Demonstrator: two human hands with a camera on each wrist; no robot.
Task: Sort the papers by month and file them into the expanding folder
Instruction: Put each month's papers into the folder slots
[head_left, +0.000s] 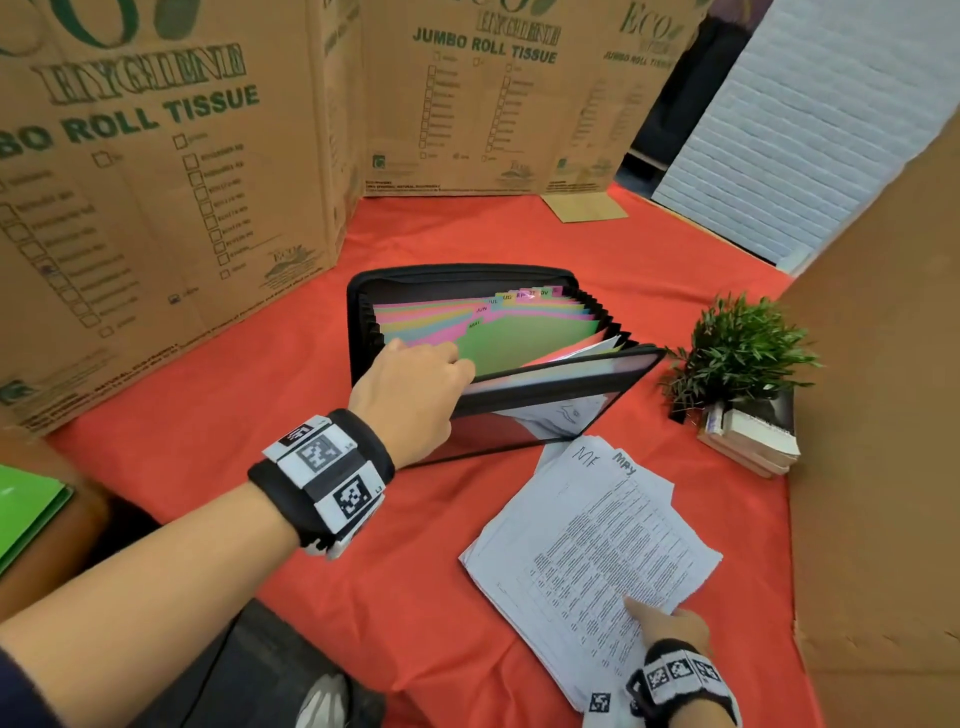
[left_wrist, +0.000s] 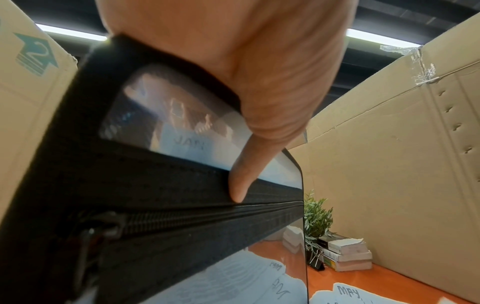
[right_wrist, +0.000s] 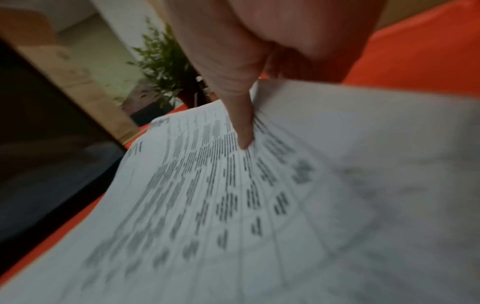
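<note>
On the red tablecloth (head_left: 415, 623), seen from the head camera, I have the expanding folder (head_left: 467, 332) standing open in the middle, coloured month dividers fanned out, tabs from MAY back toward NOV readable. My left hand (head_left: 410, 384) grips the folder's front wall at its left end, fingers curled over the rim into a front pocket. The paper stack (head_left: 587, 540) lies just in front of the folder, nearer my right; its top sheet is marked MAY. My right hand (head_left: 670, 623) rests at the stack's near edge, forefinger laid on the top sheet. A small potted plant (head_left: 737, 353) and some books (head_left: 748, 436) sit to the right, well clear.

From the left wrist, the thumb (left_wrist: 241, 185) presses on the black zip band of the front cover (left_wrist: 182, 123), with a sheet marked JAN showing through the clear panel.

From the right wrist, blurred, the forefinger (right_wrist: 241, 127) touches the printed sheet; whether the other fingers have the edge pinched underneath, I cannot tell.

I judge these sheets light, limp and already creased, prone to sliding off one another. I would take the MAY sheet by its near corner, thumb over and fingers beneath, and keep it slightly bowed for stiffness.
</note>
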